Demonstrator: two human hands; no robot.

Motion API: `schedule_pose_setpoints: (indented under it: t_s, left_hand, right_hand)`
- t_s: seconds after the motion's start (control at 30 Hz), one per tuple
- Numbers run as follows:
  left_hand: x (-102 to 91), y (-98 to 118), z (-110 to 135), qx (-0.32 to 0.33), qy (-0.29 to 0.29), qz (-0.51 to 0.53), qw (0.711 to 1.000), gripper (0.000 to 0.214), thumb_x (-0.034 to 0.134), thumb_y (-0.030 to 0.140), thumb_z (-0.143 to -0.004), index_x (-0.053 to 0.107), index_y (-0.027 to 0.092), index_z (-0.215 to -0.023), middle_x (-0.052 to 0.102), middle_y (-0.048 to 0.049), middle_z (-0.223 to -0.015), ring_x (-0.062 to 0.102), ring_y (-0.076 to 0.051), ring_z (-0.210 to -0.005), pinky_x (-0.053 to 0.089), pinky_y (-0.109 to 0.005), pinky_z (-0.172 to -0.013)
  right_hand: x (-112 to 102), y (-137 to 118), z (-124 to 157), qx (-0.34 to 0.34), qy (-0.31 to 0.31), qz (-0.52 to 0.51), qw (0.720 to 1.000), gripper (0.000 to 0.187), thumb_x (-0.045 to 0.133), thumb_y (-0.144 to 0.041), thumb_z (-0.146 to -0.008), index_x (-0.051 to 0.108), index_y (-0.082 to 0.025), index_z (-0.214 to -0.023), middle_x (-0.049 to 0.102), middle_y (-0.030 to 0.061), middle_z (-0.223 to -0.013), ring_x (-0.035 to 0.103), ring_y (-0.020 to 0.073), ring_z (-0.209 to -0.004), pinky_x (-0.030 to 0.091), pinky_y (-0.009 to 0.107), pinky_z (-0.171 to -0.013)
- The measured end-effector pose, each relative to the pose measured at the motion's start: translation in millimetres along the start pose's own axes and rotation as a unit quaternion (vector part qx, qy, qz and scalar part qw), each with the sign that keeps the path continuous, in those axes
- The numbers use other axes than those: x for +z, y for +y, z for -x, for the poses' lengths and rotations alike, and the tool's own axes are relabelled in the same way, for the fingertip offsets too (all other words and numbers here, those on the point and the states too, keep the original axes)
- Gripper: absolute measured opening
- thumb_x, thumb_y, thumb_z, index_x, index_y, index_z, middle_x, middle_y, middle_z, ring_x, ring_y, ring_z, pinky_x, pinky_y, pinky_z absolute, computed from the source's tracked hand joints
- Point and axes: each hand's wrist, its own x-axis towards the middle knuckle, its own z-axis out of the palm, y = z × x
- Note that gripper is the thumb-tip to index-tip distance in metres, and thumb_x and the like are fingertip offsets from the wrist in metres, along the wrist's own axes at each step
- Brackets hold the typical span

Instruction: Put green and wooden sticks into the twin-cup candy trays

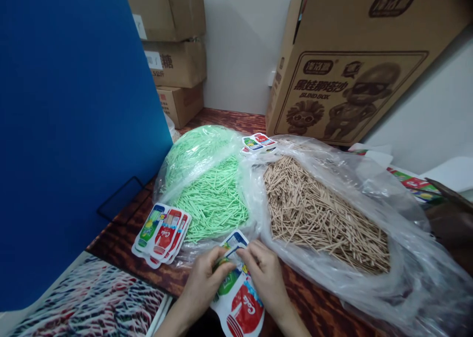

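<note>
My left hand (210,276) and my right hand (263,268) pinch the upper part of a bottle-shaped printed pouch (247,305) from both sides. Its face carries a green bottle picture and a red "Cola" one, and its lower end hangs over the table's front edge. Just beyond it, an open clear bag holds light green sticks (214,199). Another open bag, to the right, holds tan sticks (318,214). A small stack of similar pouches (162,233) lies left of my hands. Whether anything sits inside the held pouch is hidden by my fingers.
More pouches (258,142) rest at the back between the bags. A large cardboard box (343,66) stands behind on the right, with stacked cartons (177,66) at the back left. A blue panel (74,130) borders the left side. Packed goods (92,302) fill the lower left.
</note>
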Motion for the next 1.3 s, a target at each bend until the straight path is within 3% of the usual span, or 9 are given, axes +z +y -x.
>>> schedule_pose_setpoints:
  t_s: [0.13,0.2,0.33,0.43,0.53,0.7,0.87,1.1,1.3]
  left_hand:
    - [-2.0,-4,2,0.006,0.039,-0.008,0.999,0.028,0.054,0.034,-0.085,0.051,0.018,-0.062,0.049,0.0026,-0.06,0.045,-0.013,-0.059,0.035,-0.023,-0.058]
    - [-0.2,-6,4,0.015,0.038,-0.015,0.999,0.03,0.051,0.034,-0.087,0.051,0.018,-0.062,0.048,0.0028,-0.059,0.044,-0.013,-0.058,0.034,-0.023,-0.058]
    - [4.7,-13,7,0.032,0.017,-0.038,0.999,0.033,0.048,0.034,-0.089,0.048,0.018,-0.06,0.045,0.0029,-0.058,0.043,-0.012,-0.058,0.033,-0.023,-0.059]
    - [5.8,-20,7,0.027,0.019,-0.039,0.999,0.033,0.048,0.035,-0.088,0.05,0.018,-0.06,0.047,0.0023,-0.059,0.045,-0.013,-0.059,0.033,-0.023,-0.059]
    - [5.2,-23,6,0.003,0.026,-0.019,0.999,0.032,0.05,0.035,-0.086,0.053,0.017,-0.06,0.049,0.0019,-0.059,0.045,-0.013,-0.059,0.035,-0.023,-0.059]
    - [5.0,-22,6,-0.045,0.029,0.031,0.998,0.024,0.055,0.034,-0.081,0.058,0.017,-0.064,0.053,0.0016,-0.06,0.046,-0.013,-0.059,0.037,-0.022,-0.058]
    - [3.4,-23,7,-0.048,0.01,0.036,0.998,0.026,0.056,0.035,-0.08,0.052,0.018,-0.061,0.048,0.0026,-0.06,0.044,-0.013,-0.059,0.035,-0.022,-0.057]
    - [3.2,-16,9,-0.062,-0.03,0.049,0.996,0.036,0.047,0.046,-0.085,0.041,0.02,-0.062,0.042,0.0031,-0.062,0.041,-0.014,-0.062,0.036,-0.023,-0.061]
    - [3.8,-15,5,-0.049,-0.062,0.047,0.996,0.036,0.045,0.047,-0.088,0.045,0.019,-0.065,0.044,0.0021,-0.065,0.043,-0.014,-0.066,0.037,-0.023,-0.064]
  right_hand:
    - [-3,-5,-35,0.024,-0.113,-0.126,0.985,0.036,0.045,-0.042,-0.092,0.066,-0.016,-0.077,0.063,0.0025,-0.074,0.057,0.0157,-0.072,0.043,0.026,-0.067]
    - [1,-3,-63,0.029,-0.09,-0.158,0.983,0.032,0.046,-0.039,-0.091,0.069,-0.018,-0.096,0.069,0.0053,-0.089,0.062,0.0183,-0.083,0.047,0.03,-0.076]
    - [4,12,-117,-0.069,-0.037,-0.043,0.996,0.024,0.051,-0.024,-0.085,0.07,-0.019,-0.097,0.069,0.0071,-0.101,0.062,0.0202,-0.098,0.045,0.035,-0.09]
    - [-7,25,-140,-0.122,-0.007,0.068,0.99,0.026,0.049,-0.017,-0.084,0.071,-0.02,-0.099,0.068,0.0084,-0.103,0.061,0.0203,-0.099,0.044,0.036,-0.091]
    - [-30,37,-150,-0.129,0.006,0.158,0.979,0.026,0.051,-0.014,-0.083,0.07,-0.018,-0.1,0.069,0.0098,-0.102,0.06,0.0215,-0.098,0.044,0.037,-0.09]
    - [-54,49,-159,-0.125,-0.034,0.237,0.963,0.023,0.054,-0.009,-0.081,0.072,-0.019,-0.092,0.071,0.0066,-0.094,0.061,0.0203,-0.094,0.043,0.036,-0.089]
    - [-46,44,-161,-0.126,-0.049,0.267,0.954,0.026,0.051,-0.009,-0.084,0.072,-0.019,-0.094,0.07,0.0077,-0.097,0.06,0.0196,-0.094,0.042,0.032,-0.086]
    - [-36,29,-166,-0.195,-0.157,0.457,0.853,0.048,0.048,0.0,-0.079,0.063,-0.023,-0.118,0.066,0.0069,-0.098,0.055,0.021,-0.093,0.039,0.028,-0.077]
    - [-32,37,-176,-0.226,-0.153,0.459,0.845,0.035,0.048,-0.003,-0.082,0.064,-0.021,-0.107,0.063,0.0062,-0.094,0.054,0.0205,-0.088,0.04,0.029,-0.075]
